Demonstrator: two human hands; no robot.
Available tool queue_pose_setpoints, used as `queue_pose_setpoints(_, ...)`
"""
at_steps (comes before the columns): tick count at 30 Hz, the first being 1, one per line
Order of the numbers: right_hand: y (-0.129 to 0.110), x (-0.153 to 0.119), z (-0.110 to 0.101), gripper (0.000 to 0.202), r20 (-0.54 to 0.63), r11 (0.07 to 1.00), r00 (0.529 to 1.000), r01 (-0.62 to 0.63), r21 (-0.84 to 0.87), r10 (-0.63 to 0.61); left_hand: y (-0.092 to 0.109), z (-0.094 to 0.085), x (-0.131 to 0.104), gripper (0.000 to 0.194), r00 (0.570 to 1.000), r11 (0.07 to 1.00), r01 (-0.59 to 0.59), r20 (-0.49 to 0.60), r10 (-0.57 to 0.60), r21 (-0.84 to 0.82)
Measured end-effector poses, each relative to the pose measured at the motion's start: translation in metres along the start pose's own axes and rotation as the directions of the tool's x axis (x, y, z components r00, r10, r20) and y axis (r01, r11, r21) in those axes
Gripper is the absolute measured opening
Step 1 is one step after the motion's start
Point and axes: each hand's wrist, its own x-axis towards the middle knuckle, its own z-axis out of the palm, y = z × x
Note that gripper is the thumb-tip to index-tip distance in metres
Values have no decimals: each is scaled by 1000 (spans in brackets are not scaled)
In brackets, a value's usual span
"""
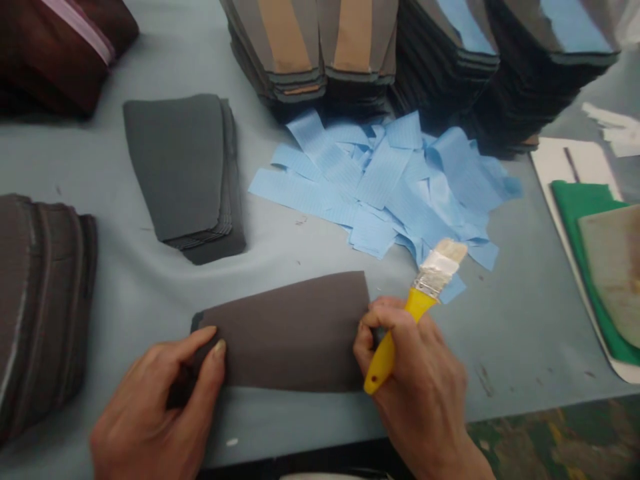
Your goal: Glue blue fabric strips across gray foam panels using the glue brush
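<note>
A brown-grey fabric piece [290, 340] lies near the table's front edge, narrower at its left end, where a dark edge shows beneath it. My left hand [165, 393] pinches that left end between thumb and forefinger. At the other end, my right hand [415, 367] holds a paintbrush with a yellow handle [383, 360], its pale bristles pointing up and away. The thumb and forefinger of the same hand are closed at the piece's right edge. Just beyond the brush is a loose heap of light blue ribbon strips [385, 180].
A stack of dark grey panels [177, 167] stands behind the fabric piece. Brown stacked pieces [45, 313] are at the left. Tall stacks with tan strips [290, 40] and blue strips [470, 27] line the back. A white board [545, 153] with green cloth [595, 267] lies right.
</note>
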Motion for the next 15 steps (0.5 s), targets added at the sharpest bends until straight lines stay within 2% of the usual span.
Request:
queue_pose_setpoints(2, 1, 0, 2, 14, -1, 998, 998, 62, -15, -62, 9, 0, 5, 24, 999, 1000, -7, -36, 7, 15)
queue_pose_setpoints(5, 4, 2, 3, 20, 48, 985, 984, 173, 5, -173, 10, 2, 9, 25, 997, 998, -51, -59, 53, 42)
queue_pose_setpoints(10, 10, 6, 4, 27, 123, 928, 920, 371, 38, -373, 10, 7, 8, 20, 988, 995, -90, -124, 96, 48)
queue_pose_setpoints(15, 13, 7, 6, 25, 165, 907, 897, 421, -33, -410, 14, 7, 7, 15, 988, 996, -88, -127, 91, 31)
